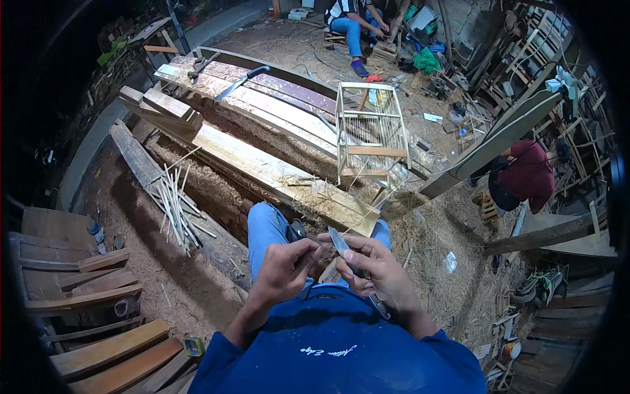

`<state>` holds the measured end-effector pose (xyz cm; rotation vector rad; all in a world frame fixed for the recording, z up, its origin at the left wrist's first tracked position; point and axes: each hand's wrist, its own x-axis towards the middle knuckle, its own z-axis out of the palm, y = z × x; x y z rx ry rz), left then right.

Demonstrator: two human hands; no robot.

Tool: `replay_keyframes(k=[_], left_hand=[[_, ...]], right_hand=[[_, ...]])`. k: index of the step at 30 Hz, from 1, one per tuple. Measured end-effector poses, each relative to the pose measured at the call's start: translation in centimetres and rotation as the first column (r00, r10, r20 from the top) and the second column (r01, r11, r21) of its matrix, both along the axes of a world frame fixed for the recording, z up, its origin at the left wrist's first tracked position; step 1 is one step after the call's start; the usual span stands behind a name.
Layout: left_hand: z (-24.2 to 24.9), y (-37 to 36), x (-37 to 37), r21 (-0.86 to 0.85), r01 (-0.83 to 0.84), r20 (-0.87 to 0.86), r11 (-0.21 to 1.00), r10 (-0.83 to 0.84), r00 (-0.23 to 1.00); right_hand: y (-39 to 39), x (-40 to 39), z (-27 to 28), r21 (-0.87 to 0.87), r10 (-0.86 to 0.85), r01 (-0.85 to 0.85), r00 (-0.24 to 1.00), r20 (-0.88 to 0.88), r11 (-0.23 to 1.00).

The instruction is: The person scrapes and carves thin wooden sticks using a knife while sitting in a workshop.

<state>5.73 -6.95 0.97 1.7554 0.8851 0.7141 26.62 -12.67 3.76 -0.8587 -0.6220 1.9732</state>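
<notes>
Over my lap, my right hand (380, 268) is closed around a knife; its grey blade (338, 241) points up and away from me. A further part of the knife (378, 306) shows below the fingers. Beside the blade, my left hand (286, 268) is closed in a pinch, thumb against fingers. Whatever it pinches is too small or hidden to name. Just past my knees lies a long pale plank (262, 162) strewn with shavings. Thin split sticks (174, 207) lie in a loose bundle to the left, on a weathered board (141, 161).
A slatted wooden frame (372, 151) stands ahead near a saw (241, 83) on the planks. One person (354, 26) sits at the back; another (525, 174) bends at the right. Cut boards (108, 345) are stacked at lower left. Shavings cover the ground.
</notes>
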Motion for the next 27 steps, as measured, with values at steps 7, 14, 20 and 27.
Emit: replay_keyframes(k=[7, 14, 20, 27], left_hand=[[-0.1, -0.6, -0.6, 0.089, -0.014, 0.012, 0.996, 0.013, 1.000], [0.4, -0.7, -0.7, 0.180, -0.014, -0.059, 0.984, 0.025, 0.998], [0.2, -0.8, -0.6, 0.214, -0.001, -0.098, 0.977, 0.022, 0.995], [-0.1, -0.6, -1.6, 0.218, 0.019, -0.105, 0.976, 0.004, 0.994]], right_hand=[[0.1, 2.1, 0.3, 0.053, -0.118, 0.113, 0.988, 0.097, 0.992], [0.0, 0.9, 0.1, 0.009, -0.049, 0.049, 0.996, 0.075, 0.999], [0.0, 1.5, -0.2, 0.009, -0.091, 0.090, 0.994, 0.058, 0.996], [0.4, 3.4, 0.4, 0.083, -0.223, 0.214, 0.967, 0.127, 0.973]])
